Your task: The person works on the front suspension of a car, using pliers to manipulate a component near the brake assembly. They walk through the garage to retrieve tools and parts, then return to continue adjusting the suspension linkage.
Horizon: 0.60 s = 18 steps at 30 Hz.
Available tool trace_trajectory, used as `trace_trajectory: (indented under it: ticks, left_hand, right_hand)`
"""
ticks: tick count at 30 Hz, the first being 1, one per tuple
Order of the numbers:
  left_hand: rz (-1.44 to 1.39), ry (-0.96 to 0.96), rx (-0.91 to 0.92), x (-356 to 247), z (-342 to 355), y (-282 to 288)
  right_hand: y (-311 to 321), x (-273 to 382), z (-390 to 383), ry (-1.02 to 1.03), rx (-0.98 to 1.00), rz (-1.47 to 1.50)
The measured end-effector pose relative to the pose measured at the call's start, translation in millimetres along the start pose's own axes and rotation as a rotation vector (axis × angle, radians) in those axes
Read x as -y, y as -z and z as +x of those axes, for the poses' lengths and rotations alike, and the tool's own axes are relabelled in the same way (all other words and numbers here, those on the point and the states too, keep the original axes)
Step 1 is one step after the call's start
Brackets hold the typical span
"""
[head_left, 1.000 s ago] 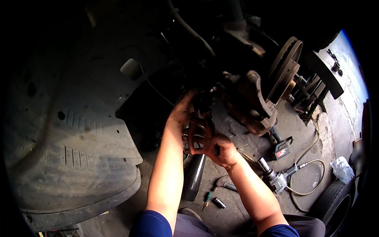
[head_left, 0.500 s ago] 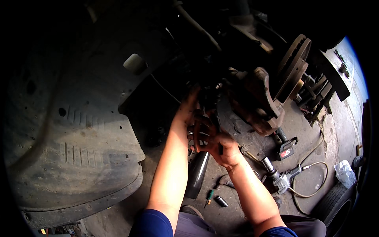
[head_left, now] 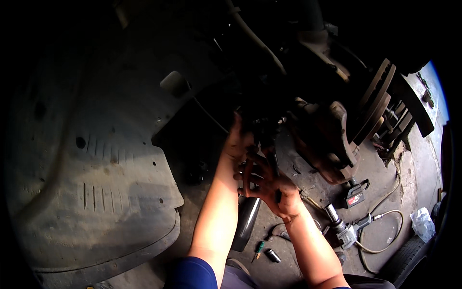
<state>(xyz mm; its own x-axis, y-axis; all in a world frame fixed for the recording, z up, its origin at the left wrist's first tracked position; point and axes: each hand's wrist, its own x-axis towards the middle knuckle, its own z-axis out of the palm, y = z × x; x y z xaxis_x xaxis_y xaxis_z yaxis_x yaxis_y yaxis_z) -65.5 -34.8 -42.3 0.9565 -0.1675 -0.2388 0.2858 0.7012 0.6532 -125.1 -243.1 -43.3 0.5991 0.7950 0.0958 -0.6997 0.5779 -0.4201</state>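
Observation:
Under a vehicle's wheel arch, both my hands are at a dark suspension part (head_left: 270, 144) hanging in deep shadow. My left hand (head_left: 237, 140) reaches up along its left side with the thumb raised; the other fingers are lost in the dark. Lower down, my right hand (head_left: 276, 190) has its fingers curled around the lower end of the dark part, whose exact kind I cannot make out. A brownish curved piece (head_left: 247, 178) shows by the right fingers. To the right are a rusty brake caliper (head_left: 339, 139) and a brake disc (head_left: 378, 103).
A grey wheel-arch liner (head_left: 120, 192) fills the left. On the floor lie a black tube (head_left: 247, 224), a green-handled screwdriver (head_left: 259, 249), a socket (head_left: 273, 255), an air impact wrench (head_left: 345, 233) with its hose, and a cordless tool (head_left: 354, 196). A tyre (head_left: 404, 260) and plastic bag (head_left: 422, 224) are at right.
The whole view has shifted, so the scene sits slightly lower and further right. Both hands stay at the same dark part with nearly the same pose.

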Motion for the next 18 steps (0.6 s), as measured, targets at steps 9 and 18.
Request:
trace_trajectory:
  ticks: [9,18]
  left_hand:
    - [0.104,-0.19,-0.063,22,20,-4]
    - [0.135,-0.191,-0.079,27,21,-5]
  right_hand:
    - [8,11,0,-0.049,-0.031,-0.052]
    - [1,12,1,-0.043,-0.061,-0.003]
